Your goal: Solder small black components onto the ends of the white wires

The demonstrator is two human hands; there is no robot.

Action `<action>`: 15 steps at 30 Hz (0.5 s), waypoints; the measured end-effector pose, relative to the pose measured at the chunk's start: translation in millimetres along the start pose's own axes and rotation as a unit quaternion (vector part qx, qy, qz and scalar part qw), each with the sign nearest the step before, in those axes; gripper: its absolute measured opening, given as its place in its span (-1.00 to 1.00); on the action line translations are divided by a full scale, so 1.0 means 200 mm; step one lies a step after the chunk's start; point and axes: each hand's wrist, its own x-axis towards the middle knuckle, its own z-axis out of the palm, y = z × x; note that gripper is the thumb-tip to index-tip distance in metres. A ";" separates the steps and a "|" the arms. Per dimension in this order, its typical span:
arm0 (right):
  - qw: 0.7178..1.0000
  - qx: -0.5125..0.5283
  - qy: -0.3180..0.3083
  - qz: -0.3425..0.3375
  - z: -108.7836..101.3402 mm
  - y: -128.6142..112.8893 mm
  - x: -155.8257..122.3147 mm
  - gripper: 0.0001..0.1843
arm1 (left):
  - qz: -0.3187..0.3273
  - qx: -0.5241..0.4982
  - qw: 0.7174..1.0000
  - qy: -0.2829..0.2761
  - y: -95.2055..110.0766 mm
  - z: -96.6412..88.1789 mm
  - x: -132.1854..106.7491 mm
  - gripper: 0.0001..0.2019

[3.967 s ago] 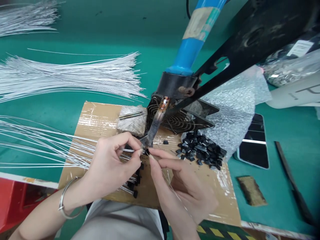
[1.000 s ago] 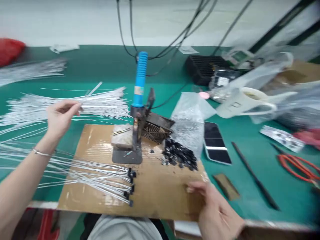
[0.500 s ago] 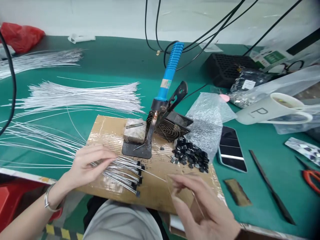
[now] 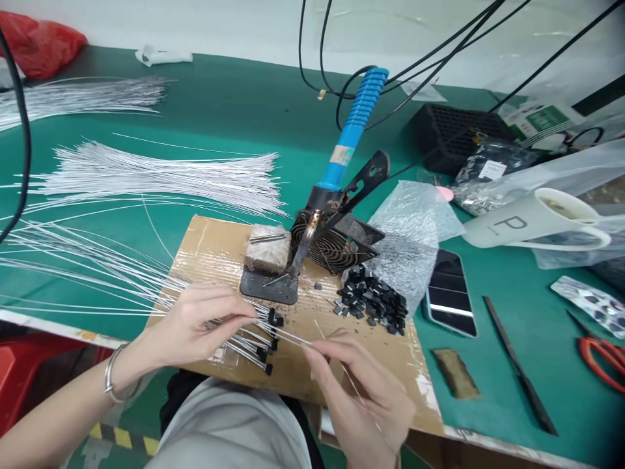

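Note:
My left hand (image 4: 200, 322) rests on the cardboard sheet (image 4: 205, 251) with fingers pinched on a thin white wire (image 4: 288, 339) among a fan of wires ending in small black caps (image 4: 271, 335). My right hand (image 4: 364, 384) is curled just right of it, pinching the free end of that wire, with a thin strand trailing back over my palm. Beyond both hands a blue-handled soldering iron (image 4: 349, 140) leans in its black stand (image 4: 268, 286), tip down beside a grey block (image 4: 266, 247). A heap of small black parts (image 4: 374, 299) lies right of the stand.
Bundles of white wires (image 4: 146, 176) spread over the green bench at left. A small fan (image 4: 336, 247), bubble wrap (image 4: 410, 234), a phone (image 4: 449, 283), a white cup (image 4: 532, 218), a black strip (image 4: 517, 365), red-handled scissors (image 4: 603, 352) and a black box (image 4: 454, 133) lie at right.
My left hand came back from the far wire bundle to the capped wires on the cardboard. My right hand moved in from the cardboard's edge and closed on the wire's end.

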 end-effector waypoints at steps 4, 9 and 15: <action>1.000 0.007 -0.007 0.008 0.01 0.01 0.01 -0.84 | -0.009 0.005 0.999 -0.044 0.03 0.01 0.02 -0.85; 1.000 0.001 -0.010 0.004 0.00 0.04 -0.01 -0.83 | -0.065 0.000 0.994 -0.084 0.07 0.01 0.06 -0.81; 0.987 -0.031 -0.014 -0.155 -0.01 0.08 -0.07 -0.52 | -0.244 -0.091 0.942 -0.213 0.08 -0.05 0.15 -0.74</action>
